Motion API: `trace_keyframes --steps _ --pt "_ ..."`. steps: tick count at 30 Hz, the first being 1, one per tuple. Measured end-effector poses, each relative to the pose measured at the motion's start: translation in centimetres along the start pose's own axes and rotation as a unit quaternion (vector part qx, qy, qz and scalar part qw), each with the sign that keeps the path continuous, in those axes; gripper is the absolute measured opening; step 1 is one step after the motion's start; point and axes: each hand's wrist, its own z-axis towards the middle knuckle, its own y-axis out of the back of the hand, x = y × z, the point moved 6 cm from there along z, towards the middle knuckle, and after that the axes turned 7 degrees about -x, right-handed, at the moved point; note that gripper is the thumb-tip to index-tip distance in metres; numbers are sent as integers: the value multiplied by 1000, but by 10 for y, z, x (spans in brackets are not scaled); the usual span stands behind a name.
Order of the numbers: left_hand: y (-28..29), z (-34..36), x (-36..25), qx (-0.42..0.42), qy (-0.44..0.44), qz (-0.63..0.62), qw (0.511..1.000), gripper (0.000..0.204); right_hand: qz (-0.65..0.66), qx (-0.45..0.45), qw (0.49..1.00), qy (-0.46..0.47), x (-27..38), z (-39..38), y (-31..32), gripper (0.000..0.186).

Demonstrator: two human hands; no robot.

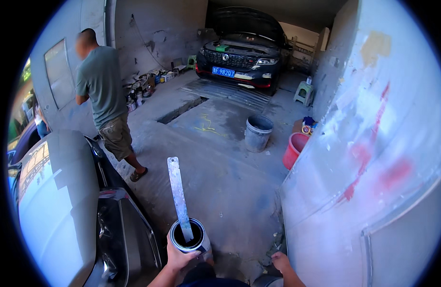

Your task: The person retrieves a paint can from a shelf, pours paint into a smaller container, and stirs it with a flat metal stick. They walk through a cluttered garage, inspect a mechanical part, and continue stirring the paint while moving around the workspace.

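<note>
My left hand is wrapped round an open paint can with dark contents, held in front of me at the lower middle. A long flat stirring stick, smeared with paint and with a hole at its top end, stands tilted in the can. Its lower end is hidden inside. At the lower right, apart from the can, my right hand has its fingers curled. Whether they hold anything does not show. Just below that hand, the rim of a round container is partly in view.
A grey car body stands close on my left, and a person beyond it. A paint-marked panel rises at right. Ahead are a grey bucket, a red bucket, a stool and a dark car, hood raised.
</note>
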Motion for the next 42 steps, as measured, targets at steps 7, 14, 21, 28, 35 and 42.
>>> trace_keyframes --steps 7,14,21,28,35,42 --pt "-69 200 76 23 1 -10 1000 99 -153 127 979 41 95 177 -54 15" --pt "-108 395 104 31 -44 141 989 105 310 292 847 -318 -3 295 -62 40" --pt "-159 564 132 36 -31 139 989 109 154 212 906 -332 168 434 -48 39" --pt "-175 708 208 -51 26 206 977 104 28 302 914 -268 247 586 -95 10" --pt "-190 856 152 -78 -3 175 981 108 8 253 959 -126 514 755 -67 12" --pt "-229 976 163 -85 -16 135 987 114 212 439 869 79 906 786 -79 69"
